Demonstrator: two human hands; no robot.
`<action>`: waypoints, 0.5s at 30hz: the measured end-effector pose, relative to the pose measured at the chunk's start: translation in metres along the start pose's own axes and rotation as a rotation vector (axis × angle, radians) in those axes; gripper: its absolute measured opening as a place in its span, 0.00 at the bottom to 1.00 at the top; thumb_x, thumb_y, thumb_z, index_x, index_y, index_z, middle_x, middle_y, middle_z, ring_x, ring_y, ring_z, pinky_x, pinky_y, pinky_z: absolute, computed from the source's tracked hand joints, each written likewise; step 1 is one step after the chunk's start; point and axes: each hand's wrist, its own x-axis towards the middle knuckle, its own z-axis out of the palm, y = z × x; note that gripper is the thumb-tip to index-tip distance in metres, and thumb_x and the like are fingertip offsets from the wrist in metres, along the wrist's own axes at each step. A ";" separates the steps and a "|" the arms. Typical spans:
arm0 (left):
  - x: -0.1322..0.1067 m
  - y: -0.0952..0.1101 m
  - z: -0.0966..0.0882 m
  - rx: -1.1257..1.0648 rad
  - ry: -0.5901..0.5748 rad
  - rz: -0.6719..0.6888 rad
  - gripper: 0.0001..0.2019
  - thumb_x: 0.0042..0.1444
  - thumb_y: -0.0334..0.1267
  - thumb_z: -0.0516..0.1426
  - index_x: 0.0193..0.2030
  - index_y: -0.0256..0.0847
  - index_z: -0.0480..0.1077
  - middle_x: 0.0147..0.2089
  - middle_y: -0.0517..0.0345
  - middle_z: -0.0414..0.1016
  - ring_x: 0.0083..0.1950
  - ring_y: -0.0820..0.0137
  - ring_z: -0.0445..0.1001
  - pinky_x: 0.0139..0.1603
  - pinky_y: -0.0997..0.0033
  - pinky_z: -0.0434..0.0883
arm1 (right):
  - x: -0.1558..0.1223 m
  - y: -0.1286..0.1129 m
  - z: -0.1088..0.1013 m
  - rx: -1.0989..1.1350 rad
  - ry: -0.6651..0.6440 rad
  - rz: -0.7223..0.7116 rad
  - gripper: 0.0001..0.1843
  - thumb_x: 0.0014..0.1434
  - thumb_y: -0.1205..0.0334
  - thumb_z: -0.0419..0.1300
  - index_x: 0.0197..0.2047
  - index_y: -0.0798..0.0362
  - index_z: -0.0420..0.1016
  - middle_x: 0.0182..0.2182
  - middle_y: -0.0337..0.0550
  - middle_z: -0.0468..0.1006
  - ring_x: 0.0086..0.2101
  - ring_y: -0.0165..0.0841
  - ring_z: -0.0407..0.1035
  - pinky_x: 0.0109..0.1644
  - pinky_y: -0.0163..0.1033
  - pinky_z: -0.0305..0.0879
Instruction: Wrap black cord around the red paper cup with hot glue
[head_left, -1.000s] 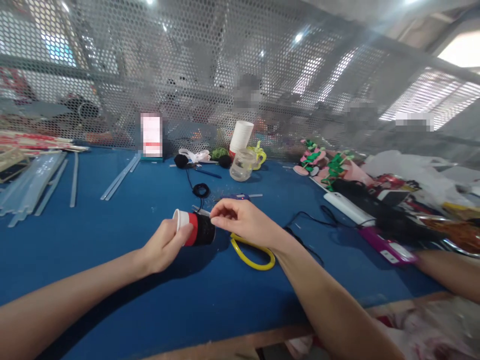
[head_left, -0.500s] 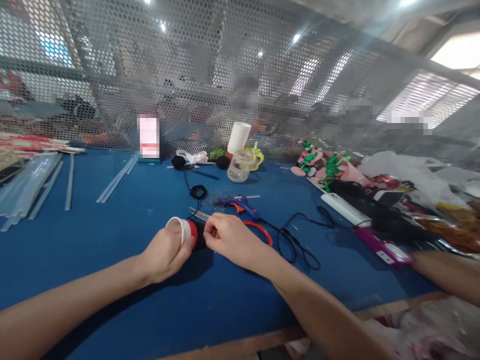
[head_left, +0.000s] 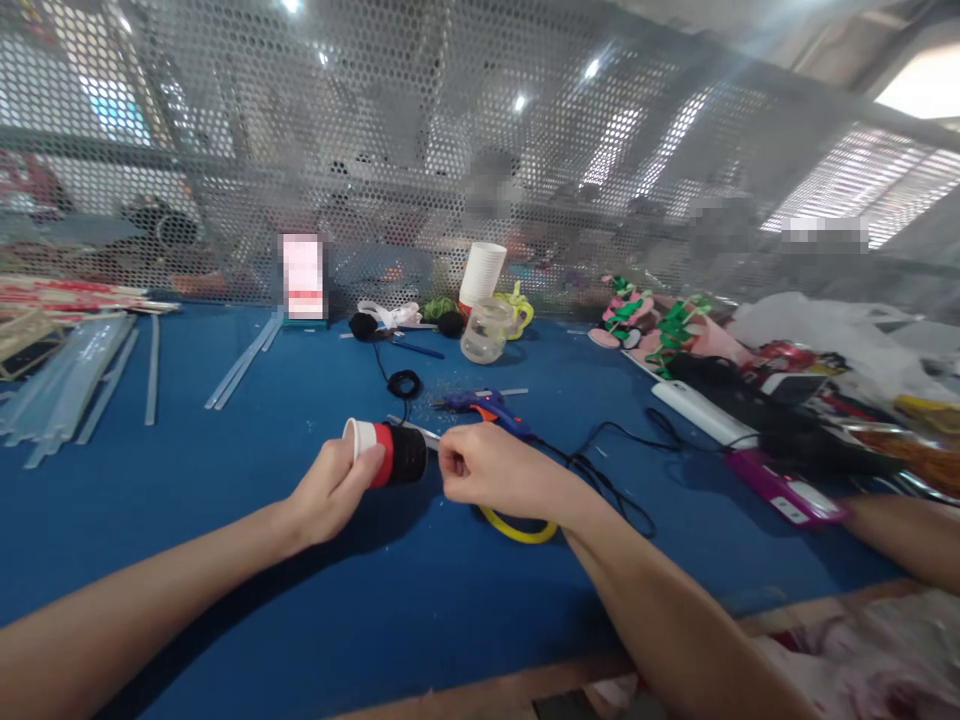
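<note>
My left hand [head_left: 330, 492] grips a paper cup [head_left: 382, 455] lying on its side, with its white rim toward the palm and a red band in the middle. Black yarn [head_left: 409, 454] wraps the cup's base end. From there a strand leads up to a small loose coil [head_left: 403, 383] and on to a black ball [head_left: 363, 326]. Just right of the base, apart from it, is my right hand [head_left: 499, 470], thumb and fingers pinched; what they hold, if anything, is too small to make out. Under this hand lie scissors, their yellow handle loop [head_left: 519, 532] and a blade [head_left: 426, 434] showing.
A blue glue gun [head_left: 491, 408] with a trailing cord lies beyond my right hand. Behind stand a clear jar [head_left: 484, 335] and stacked paper cups [head_left: 484, 272]. Glue sticks [head_left: 82, 365] lie left; a purple power strip [head_left: 784, 490] and another person's arm [head_left: 900, 535] are right.
My right hand has drawn away from the cup's base to the right, uncovering the black yarn there. The cup is now turned more side-on. The scissors' yellow loop has come into view.
</note>
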 end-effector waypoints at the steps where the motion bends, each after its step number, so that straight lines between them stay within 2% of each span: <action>1: 0.000 0.000 0.000 -0.032 0.004 -0.001 0.15 0.52 0.39 0.41 0.16 0.39 0.51 0.18 0.65 0.51 0.21 0.78 0.49 0.22 0.76 0.52 | 0.001 0.002 -0.002 -0.061 0.013 0.051 0.03 0.40 0.70 0.52 0.18 0.55 0.63 0.19 0.37 0.68 0.21 0.25 0.59 0.21 0.30 0.47; 3: 0.000 -0.001 0.000 -0.139 0.024 -0.057 0.16 0.51 0.41 0.43 0.15 0.39 0.52 0.17 0.65 0.51 0.20 0.78 0.49 0.21 0.76 0.51 | 0.003 0.008 -0.007 -0.146 0.053 0.140 0.04 0.40 0.70 0.52 0.17 0.55 0.63 0.19 0.39 0.69 0.21 0.27 0.60 0.21 0.31 0.46; 5: 0.001 -0.001 -0.001 -0.301 0.085 -0.186 0.16 0.49 0.43 0.45 0.15 0.38 0.55 0.15 0.65 0.52 0.18 0.79 0.50 0.19 0.77 0.51 | 0.004 0.014 -0.012 -0.176 0.089 0.205 0.04 0.40 0.70 0.52 0.17 0.55 0.63 0.18 0.42 0.69 0.21 0.29 0.60 0.21 0.32 0.45; 7: 0.005 -0.001 -0.002 -0.480 0.194 -0.317 0.15 0.47 0.44 0.46 0.16 0.37 0.59 0.14 0.65 0.55 0.17 0.79 0.53 0.17 0.78 0.52 | 0.004 0.019 -0.016 -0.199 0.143 0.257 0.04 0.41 0.70 0.51 0.17 0.56 0.63 0.19 0.44 0.69 0.22 0.31 0.61 0.21 0.33 0.45; 9: 0.010 0.000 -0.004 -0.626 0.322 -0.380 0.13 0.45 0.42 0.48 0.16 0.36 0.60 0.13 0.65 0.57 0.16 0.79 0.56 0.16 0.78 0.53 | 0.003 0.023 -0.019 -0.206 0.207 0.290 0.04 0.42 0.71 0.50 0.19 0.56 0.63 0.21 0.47 0.69 0.24 0.33 0.63 0.22 0.33 0.46; 12: 0.016 0.002 -0.007 -0.753 0.478 -0.428 0.10 0.41 0.38 0.51 0.16 0.36 0.61 0.12 0.65 0.58 0.14 0.78 0.58 0.15 0.79 0.54 | 0.001 0.026 -0.021 -0.149 0.247 0.273 0.04 0.43 0.72 0.50 0.24 0.56 0.64 0.23 0.45 0.71 0.25 0.32 0.64 0.23 0.32 0.49; 15: 0.019 0.004 -0.008 -0.830 0.526 -0.475 0.07 0.39 0.36 0.52 0.17 0.35 0.62 0.13 0.65 0.60 0.14 0.78 0.59 0.14 0.79 0.56 | 0.000 0.024 -0.019 -0.011 0.194 0.181 0.08 0.48 0.70 0.48 0.32 0.53 0.65 0.23 0.38 0.72 0.24 0.26 0.65 0.25 0.29 0.55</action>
